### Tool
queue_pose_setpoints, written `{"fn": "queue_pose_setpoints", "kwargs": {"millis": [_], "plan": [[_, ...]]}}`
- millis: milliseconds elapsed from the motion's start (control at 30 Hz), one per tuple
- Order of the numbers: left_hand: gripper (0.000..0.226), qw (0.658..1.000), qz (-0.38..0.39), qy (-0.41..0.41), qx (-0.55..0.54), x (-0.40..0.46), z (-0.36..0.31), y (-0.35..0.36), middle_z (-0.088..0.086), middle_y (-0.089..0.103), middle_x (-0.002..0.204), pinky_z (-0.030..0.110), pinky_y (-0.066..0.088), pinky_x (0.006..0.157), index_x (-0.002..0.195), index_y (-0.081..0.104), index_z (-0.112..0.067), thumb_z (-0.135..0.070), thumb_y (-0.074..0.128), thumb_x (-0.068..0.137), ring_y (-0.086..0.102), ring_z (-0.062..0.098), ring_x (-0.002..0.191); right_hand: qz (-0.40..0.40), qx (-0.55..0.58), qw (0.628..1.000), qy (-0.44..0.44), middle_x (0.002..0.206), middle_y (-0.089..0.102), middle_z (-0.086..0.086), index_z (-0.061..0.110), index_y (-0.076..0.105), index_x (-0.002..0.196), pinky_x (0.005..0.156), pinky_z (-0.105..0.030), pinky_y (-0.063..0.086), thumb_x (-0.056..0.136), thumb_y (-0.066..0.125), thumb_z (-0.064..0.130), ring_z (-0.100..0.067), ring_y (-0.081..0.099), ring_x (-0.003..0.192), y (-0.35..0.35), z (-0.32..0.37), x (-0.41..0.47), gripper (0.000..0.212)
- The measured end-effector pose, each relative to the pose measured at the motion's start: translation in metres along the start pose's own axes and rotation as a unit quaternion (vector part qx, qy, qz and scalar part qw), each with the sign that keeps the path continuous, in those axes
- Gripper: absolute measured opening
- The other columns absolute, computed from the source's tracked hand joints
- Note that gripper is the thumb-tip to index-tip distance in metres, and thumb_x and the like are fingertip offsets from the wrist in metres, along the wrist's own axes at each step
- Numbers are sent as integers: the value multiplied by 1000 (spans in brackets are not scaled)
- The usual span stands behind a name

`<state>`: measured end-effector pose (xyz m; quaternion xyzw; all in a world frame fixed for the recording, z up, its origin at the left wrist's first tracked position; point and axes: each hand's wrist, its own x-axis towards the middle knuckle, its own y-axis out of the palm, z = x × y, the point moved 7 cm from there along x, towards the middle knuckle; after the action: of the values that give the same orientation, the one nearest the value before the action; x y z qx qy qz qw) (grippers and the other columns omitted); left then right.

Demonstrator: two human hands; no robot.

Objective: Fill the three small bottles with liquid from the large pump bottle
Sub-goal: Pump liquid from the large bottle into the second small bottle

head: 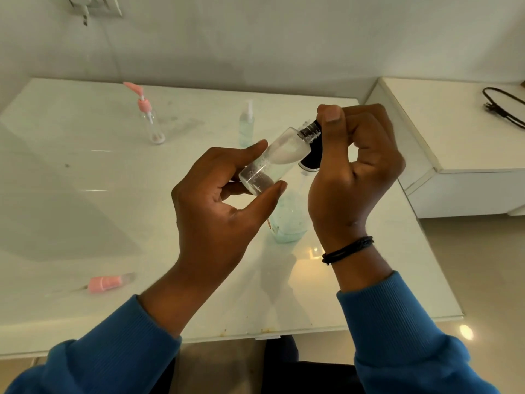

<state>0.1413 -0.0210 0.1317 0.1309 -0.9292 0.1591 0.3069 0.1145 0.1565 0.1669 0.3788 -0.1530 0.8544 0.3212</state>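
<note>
Item: small clear bottle point(272, 159), tilted above the large pump bottle point(288, 220), which I am watching the left hand point(218, 200) pinching at its base and the right hand point(355, 166) gripping at its black cap point(312, 155).

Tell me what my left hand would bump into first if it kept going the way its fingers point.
Probably your right hand: the left hand points up-right along the small bottle toward it. Depth is unclear.
</note>
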Motion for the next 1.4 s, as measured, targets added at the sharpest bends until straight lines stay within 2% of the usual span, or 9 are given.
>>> {"fn": "queue_pose_setpoints", "kwargs": {"millis": [100, 267, 467, 600, 767, 833, 1033, 1167, 1400], "plan": [[45, 1000, 2, 0, -10, 1, -2, 1, 6, 71, 111, 19, 59, 82, 121, 69, -3, -16, 88, 82, 70, 16, 103, -3, -8, 1000, -5, 74, 58, 2, 7, 64, 68, 61, -52, 41, 96, 64, 6, -30, 52, 68, -1, 1, 1, 28], [44, 1000, 3, -7, -4, 1, 0, 0, 0, 69, 110, 16, 57, 82, 121, 69, -8, -17, 88, 82, 69, 8, 102, -4, 6, 1000, 11, 75, 57, 4, 7, 65, 70, 59, -51, 43, 96, 64, 3, -29, 54, 69, 2, -1, -4, 26], [44, 1000, 7, 8, -16, 2, -3, 1, 3, 69, 112, 22, 60, 83, 122, 66, -9, -17, 87, 84, 70, 12, 104, -2, -9, 1000, 2, 73, 57, 3, 14, 62, 69, 61, -52, 42, 96, 63, 10, -30, 54, 69, 0, 3, 3, 27], [43, 1000, 5, -1, -1, 0, 0, 2, 5, 71, 112, 21, 60, 82, 121, 69, -5, -18, 87, 83, 71, 16, 102, -4, 11, 1000, 10, 76, 56, 8, 13, 63, 72, 59, -49, 43, 96, 64, 2, -23, 53, 69, 2, 0, -3, 26], [44, 1000, 3, 2, -6, 1, -3, 1, 2, 69, 111, 19, 59, 83, 121, 68, -8, -17, 87, 83, 69, 13, 102, -2, -1, 1000, 4, 74, 58, 5, 18, 60, 71, 60, -52, 42, 96, 64, 8, -32, 54, 69, 0, 2, 2, 27], [44, 1000, 3, 1, -7, 1, -2, 1, 3, 69, 111, 20, 59, 83, 121, 68, -6, -17, 87, 83, 70, 15, 103, -5, -1, 1000, 6, 74, 57, 6, 18, 60, 70, 60, -52, 43, 96, 65, 7, -30, 54, 69, 0, 3, 2, 28], [43, 1000, 4, -7, -8, 1, 0, 2, 0, 69, 108, 16, 57, 83, 120, 69, -8, -16, 88, 82, 69, 10, 99, -5, 10, 1000, 10, 76, 57, 6, 9, 64, 70, 59, -50, 42, 96, 64, 3, -27, 54, 69, 1, 0, -4, 27], [44, 1000, 6, -1, -10, 1, -2, 1, -1, 68, 112, 18, 58, 84, 121, 67, -10, -17, 87, 83, 69, 10, 103, -2, -2, 1000, 1, 74, 55, 8, 20, 58, 71, 60, -51, 41, 96, 64, 7, -28, 52, 67, 1, 6, 2, 29], [43, 1000, 5, -8, -2, 1, -1, 2, -3, 68, 111, 14, 56, 84, 121, 68, -10, -19, 87, 83, 68, 6, 100, -1, 9, 1000, 6, 76, 56, 9, 12, 64, 70, 60, -51, 43, 96, 64, 3, -26, 55, 69, 1, 1, -2, 27]]}}
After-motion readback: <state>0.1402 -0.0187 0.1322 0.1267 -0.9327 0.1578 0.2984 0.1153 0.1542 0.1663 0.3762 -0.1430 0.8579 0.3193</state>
